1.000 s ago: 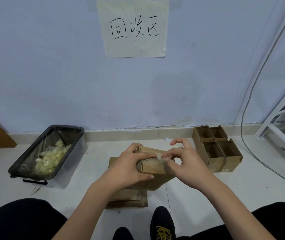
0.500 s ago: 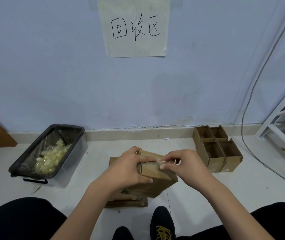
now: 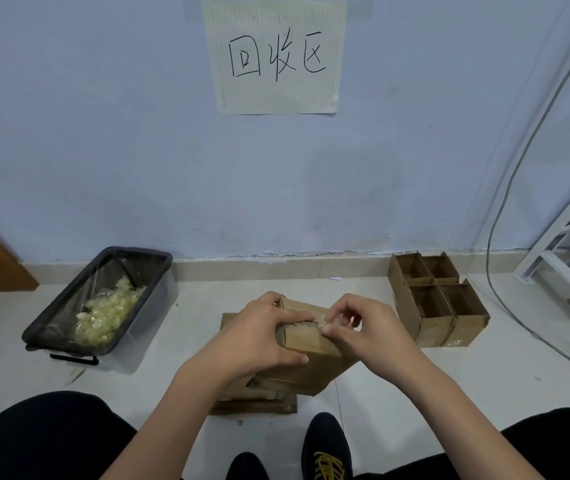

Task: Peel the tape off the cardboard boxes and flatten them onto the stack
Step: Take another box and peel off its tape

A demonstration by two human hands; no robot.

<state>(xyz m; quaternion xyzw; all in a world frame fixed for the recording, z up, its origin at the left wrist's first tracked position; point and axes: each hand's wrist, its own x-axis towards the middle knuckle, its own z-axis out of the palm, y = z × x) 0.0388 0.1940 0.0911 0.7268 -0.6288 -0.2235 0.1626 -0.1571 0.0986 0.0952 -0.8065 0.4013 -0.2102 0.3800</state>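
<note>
A small brown cardboard box [image 3: 307, 337] is held above the flattened stack [image 3: 252, 405] on the floor. My left hand [image 3: 259, 337] grips the box from its left side, thumb on the front face and fingers over the top edge. My right hand [image 3: 359, 330] pinches a strip of clear tape [image 3: 321, 322] at the box's top edge, between thumb and forefinger. The tape's free end is small and hard to make out.
A black bin [image 3: 103, 299] lined with plastic holds crumpled tape at the left. Several open cardboard boxes [image 3: 439, 299] stand grouped at the right by the wall. A white metal frame [image 3: 560, 251] and a cable [image 3: 498, 237] are at far right. My shoes [image 3: 325, 448] are just below the stack.
The box has tilted and settled in my left hand. My right hand closed from spread fingers to a pinch on the tape at the top edge.
</note>
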